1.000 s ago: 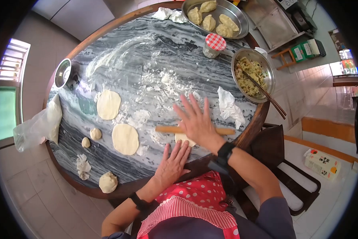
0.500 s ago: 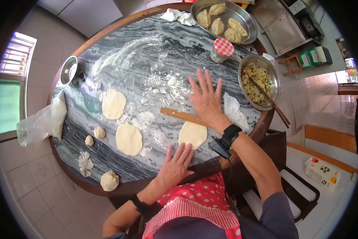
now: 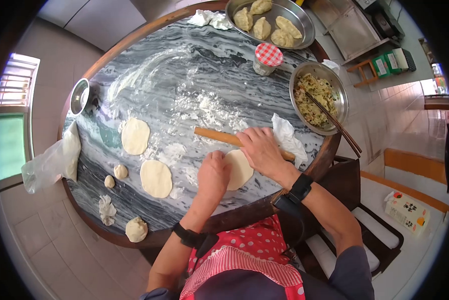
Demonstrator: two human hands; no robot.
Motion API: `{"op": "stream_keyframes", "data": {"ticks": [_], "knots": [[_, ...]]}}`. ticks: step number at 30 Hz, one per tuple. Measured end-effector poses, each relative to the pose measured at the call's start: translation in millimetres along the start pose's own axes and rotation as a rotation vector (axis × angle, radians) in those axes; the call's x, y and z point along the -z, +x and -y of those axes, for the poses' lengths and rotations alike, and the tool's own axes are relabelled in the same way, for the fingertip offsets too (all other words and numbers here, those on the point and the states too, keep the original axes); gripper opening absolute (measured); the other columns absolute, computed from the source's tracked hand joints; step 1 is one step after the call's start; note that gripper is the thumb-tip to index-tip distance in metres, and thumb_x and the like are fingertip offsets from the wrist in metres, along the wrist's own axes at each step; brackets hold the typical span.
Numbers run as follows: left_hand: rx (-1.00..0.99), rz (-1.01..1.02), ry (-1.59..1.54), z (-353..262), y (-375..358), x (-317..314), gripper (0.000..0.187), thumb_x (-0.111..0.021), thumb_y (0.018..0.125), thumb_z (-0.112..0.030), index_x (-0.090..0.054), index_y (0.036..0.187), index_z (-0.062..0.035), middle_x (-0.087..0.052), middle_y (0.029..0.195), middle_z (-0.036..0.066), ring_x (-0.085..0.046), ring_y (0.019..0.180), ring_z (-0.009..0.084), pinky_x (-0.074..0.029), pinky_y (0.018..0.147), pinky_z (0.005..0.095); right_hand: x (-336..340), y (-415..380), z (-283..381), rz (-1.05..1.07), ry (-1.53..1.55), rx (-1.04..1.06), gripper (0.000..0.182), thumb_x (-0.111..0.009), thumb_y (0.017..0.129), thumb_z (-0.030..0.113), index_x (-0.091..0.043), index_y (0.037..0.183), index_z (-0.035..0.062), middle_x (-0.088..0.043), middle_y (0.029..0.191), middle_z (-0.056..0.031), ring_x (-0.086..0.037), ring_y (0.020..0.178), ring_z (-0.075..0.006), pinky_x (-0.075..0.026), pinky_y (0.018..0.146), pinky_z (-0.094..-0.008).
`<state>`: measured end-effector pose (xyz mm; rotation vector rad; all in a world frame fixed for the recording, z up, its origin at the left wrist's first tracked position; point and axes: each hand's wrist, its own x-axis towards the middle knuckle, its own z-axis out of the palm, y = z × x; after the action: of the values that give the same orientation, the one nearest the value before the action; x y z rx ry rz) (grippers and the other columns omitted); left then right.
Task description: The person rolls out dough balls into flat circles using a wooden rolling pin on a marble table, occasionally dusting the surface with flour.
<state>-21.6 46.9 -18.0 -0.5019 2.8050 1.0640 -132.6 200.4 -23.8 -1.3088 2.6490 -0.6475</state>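
My right hand (image 3: 259,149) is closed over the middle of a wooden rolling pin (image 3: 212,134), which lies slantwise just beyond a flat round dough wrapper (image 3: 240,171). At that wrapper's left edge, my left hand (image 3: 214,173) has its fingers curled in on the dough; the fingertips are partly hidden. Two more rolled wrappers, an upper one (image 3: 135,136) and a lower one (image 3: 156,179), lie to the left on the floured marble. Near them sit two small dough balls (image 3: 120,171) and a larger dough lump (image 3: 136,229).
Beyond my right hand are a crumpled white cloth (image 3: 286,134) and a metal bowl of filling (image 3: 295,95) with chopsticks (image 3: 334,121). A checked-lid jar (image 3: 268,57) and a tray of dumplings (image 3: 308,30) stand farther back. At left are a small metal bowl (image 3: 79,96) and a flour bag (image 3: 64,152).
My right hand has gone from spread flat to curled over the rolling pin. My left hand has gone from stretched fingers to curled at the wrapper's edge. The view has shifted slightly.
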Motion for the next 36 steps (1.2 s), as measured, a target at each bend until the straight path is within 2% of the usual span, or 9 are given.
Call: {"op": "stream_keyframes", "data": {"ticks": [8,10,14,18,22,24,28,29,36], "knots": [[-0.115,-0.09,-0.107,2,-13,-15,0.025,-0.07,0.078,-0.004,-0.062,0.101,-0.0005,-0.063,0.08,0.018,-0.063,0.07,0.0344,-0.05,0.064,0.0432,36,-27,4,-0.258,0.397,-0.281,0.032,-0.068,0.085,0.005,-0.059,0.115,0.0006,-0.06,0.105,-0.0131,-0.059,0.099,-0.0293,-0.047,0.086,-0.0398],[0.113,0.078,-0.262,-9,-16,-11,0.025,-0.069,0.082,-0.001,-0.063,0.106,-0.0003,-0.066,0.084,0.013,-0.066,0.07,0.0241,-0.05,0.06,0.0378,44,-41,2,-0.261,0.805,-0.538,0.032,-0.068,0.087,0.003,-0.059,0.117,-0.002,-0.061,0.105,-0.0136,-0.061,0.093,-0.0262,-0.051,0.081,-0.0365],[0.185,0.156,-0.601,-4,-13,-25,0.024,-0.065,0.089,0.0,-0.064,0.113,0.0002,-0.067,0.089,0.007,-0.066,0.073,0.0143,-0.054,0.061,0.0309,37,-64,-9,-0.288,0.7,-0.505,0.032,-0.067,0.089,0.005,-0.06,0.119,-0.0029,-0.061,0.105,-0.0134,-0.061,0.091,-0.0257,-0.051,0.08,-0.0353],[0.389,-0.187,-1.002,-1,-27,-25,0.02,-0.064,0.092,0.0,-0.067,0.111,0.0013,-0.068,0.086,0.003,-0.063,0.073,0.0102,-0.055,0.064,0.0275,38,-61,1,-0.306,0.5,-0.463,0.033,-0.068,0.087,0.005,-0.06,0.118,-0.0025,-0.06,0.103,-0.0149,-0.061,0.092,-0.0316,-0.051,0.081,-0.0376],[0.394,-0.031,-0.7,21,-60,-6,0.026,-0.07,0.09,-0.003,-0.068,0.115,0.0012,-0.068,0.088,0.008,-0.068,0.078,0.0158,-0.058,0.069,0.0293,21,-53,28,-0.297,0.4,-0.317,0.035,-0.068,0.083,0.003,-0.061,0.118,0.0,-0.058,0.106,-0.0153,-0.06,0.099,-0.0355,-0.05,0.085,-0.0423],[0.083,0.046,-0.155,18,-75,12,0.026,-0.071,0.087,-0.003,-0.069,0.113,-0.0005,-0.069,0.087,0.011,-0.069,0.076,0.0235,-0.056,0.068,0.0327,6,-56,39,-0.241,0.271,-0.175,0.038,-0.07,0.082,0.004,-0.061,0.119,0.0016,-0.057,0.109,-0.0142,-0.058,0.102,-0.034,-0.049,0.086,-0.0426],[-0.502,0.036,0.271,23,-71,18,0.054,-0.077,0.082,-0.018,-0.059,0.132,-0.0064,-0.054,0.136,0.017,-0.052,0.126,0.0385,-0.041,0.105,0.0532,-16,-69,46,-0.13,0.19,-0.075,0.041,-0.072,0.08,0.009,-0.059,0.119,0.0025,-0.055,0.111,-0.011,-0.055,0.102,-0.031,-0.045,0.087,-0.0414],[-0.51,0.188,0.357,32,-72,10,0.074,-0.076,0.082,-0.034,-0.047,0.144,-0.0077,-0.04,0.15,0.019,-0.033,0.143,0.0405,-0.025,0.115,0.0601,-16,-71,46,-0.143,0.175,-0.064,0.042,-0.072,0.08,0.009,-0.059,0.12,0.0028,-0.055,0.112,-0.0104,-0.055,0.104,-0.031,-0.043,0.088,-0.0418],[-0.47,0.322,0.463,28,-79,6,0.097,-0.065,0.081,-0.063,-0.036,0.151,-0.0022,-0.031,0.158,0.02,-0.022,0.149,0.0409,-0.018,0.116,0.0665,-32,-41,73,-0.195,-0.054,-0.125,0.051,-0.066,0.09,0.029,-0.056,0.132,0.0036,-0.047,0.145,-0.0151,-0.042,0.136,-0.0352,-0.035,0.108,-0.0572]]}}
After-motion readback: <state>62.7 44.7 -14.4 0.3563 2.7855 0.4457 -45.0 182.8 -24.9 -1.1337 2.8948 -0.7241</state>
